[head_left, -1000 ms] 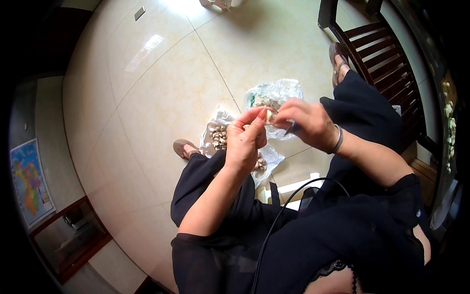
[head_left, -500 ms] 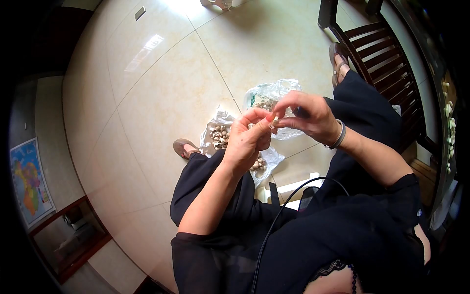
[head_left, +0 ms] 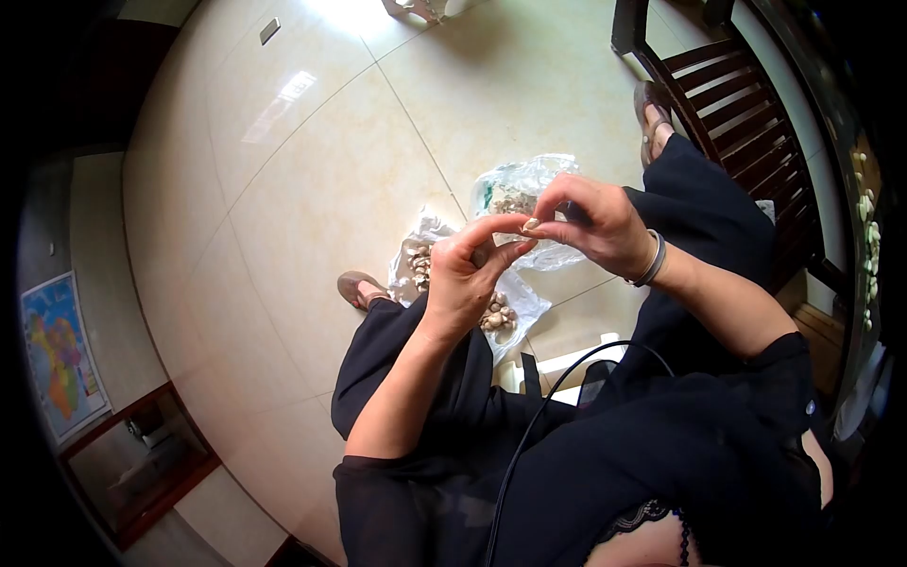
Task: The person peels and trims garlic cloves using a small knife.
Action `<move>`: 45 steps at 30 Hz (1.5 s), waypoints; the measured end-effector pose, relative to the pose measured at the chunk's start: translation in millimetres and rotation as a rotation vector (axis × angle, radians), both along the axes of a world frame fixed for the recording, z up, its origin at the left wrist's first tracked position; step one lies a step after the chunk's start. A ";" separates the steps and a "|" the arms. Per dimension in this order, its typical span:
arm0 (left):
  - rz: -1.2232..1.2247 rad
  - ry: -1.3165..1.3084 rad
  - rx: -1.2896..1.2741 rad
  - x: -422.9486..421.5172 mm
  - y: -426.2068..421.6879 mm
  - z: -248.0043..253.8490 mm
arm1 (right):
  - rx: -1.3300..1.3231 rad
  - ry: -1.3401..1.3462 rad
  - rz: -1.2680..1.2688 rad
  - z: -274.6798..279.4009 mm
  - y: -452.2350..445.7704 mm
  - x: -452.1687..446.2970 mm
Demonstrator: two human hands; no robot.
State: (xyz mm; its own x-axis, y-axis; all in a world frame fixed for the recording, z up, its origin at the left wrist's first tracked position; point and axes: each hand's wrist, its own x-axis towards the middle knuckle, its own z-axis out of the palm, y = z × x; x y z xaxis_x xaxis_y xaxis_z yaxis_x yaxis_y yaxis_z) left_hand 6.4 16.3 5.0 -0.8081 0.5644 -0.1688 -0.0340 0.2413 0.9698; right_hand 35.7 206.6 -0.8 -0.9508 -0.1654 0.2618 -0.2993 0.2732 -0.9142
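Observation:
My right hand (head_left: 605, 225) pinches a small pale mushroom (head_left: 532, 225) between thumb and fingertip. The index fingertip of my left hand (head_left: 465, 274) reaches to the mushroom, while the left thumb stands apart below it, with nothing visible between them. Under my hands, a white plastic bag (head_left: 535, 310) on the floor holds brown-and-white mushrooms (head_left: 419, 268), with another cluster of mushrooms (head_left: 498, 314) nearer me. Behind my right hand lies a second plastic bag (head_left: 557, 168) with small greyish pieces (head_left: 513, 200); my fingers partly hide it.
A dark slatted wooden chair (head_left: 732, 113) stands at the right. Pale pieces (head_left: 867, 227) lie on a surface at the far right edge. A black cable (head_left: 540, 416) crosses my lap above a white plastic object (head_left: 567, 364). A small flat object (head_left: 270, 31) lies on the tiled floor (head_left: 312, 189).
My left thumb and index finger have parted and the left hand has shifted slightly left. The mushroom stays in my right hand's pinch, which has barely moved.

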 end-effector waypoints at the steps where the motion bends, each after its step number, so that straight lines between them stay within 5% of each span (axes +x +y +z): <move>1: -0.005 0.067 -0.040 -0.3 -0.9 -2.2 | -0.001 0.001 0.000 -1.8 -0.2 -0.4; 7: 0.075 0.350 0.134 -5.2 0.5 -4.4 | -0.034 -0.119 0.093 1.1 -1.1 4.4; 12: 0.037 0.307 0.155 -6.2 -1.6 5.7 | -0.039 -0.194 0.085 4.4 4.6 0.1; 18: -0.034 0.332 0.135 -3.6 -0.7 9.1 | 0.079 0.033 0.204 -8.9 3.2 -0.6; 21: 0.028 0.147 0.029 0.7 -1.2 8.3 | 0.157 0.057 0.189 -9.5 3.3 0.8; 27: -0.007 0.214 0.130 -2.4 -2.9 6.9 | 0.177 0.089 0.164 -4.1 1.8 1.9; 32: 0.032 -0.179 0.311 -4.9 -7.3 10.5 | 0.178 0.084 0.112 -2.3 5.3 0.8; 45: 0.074 -0.415 0.418 0.5 -4.5 2.1 | 0.123 0.072 0.166 -1.0 3.4 3.8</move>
State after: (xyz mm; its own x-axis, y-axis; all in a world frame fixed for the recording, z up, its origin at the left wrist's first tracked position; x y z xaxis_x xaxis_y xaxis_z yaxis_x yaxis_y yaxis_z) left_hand 6.8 11.7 7.2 -0.7617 0.5961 -0.2541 -0.4327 -0.1760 0.8842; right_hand 39.5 210.0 -1.7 -0.8875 -0.3527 0.2966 -0.4129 0.3227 -0.8517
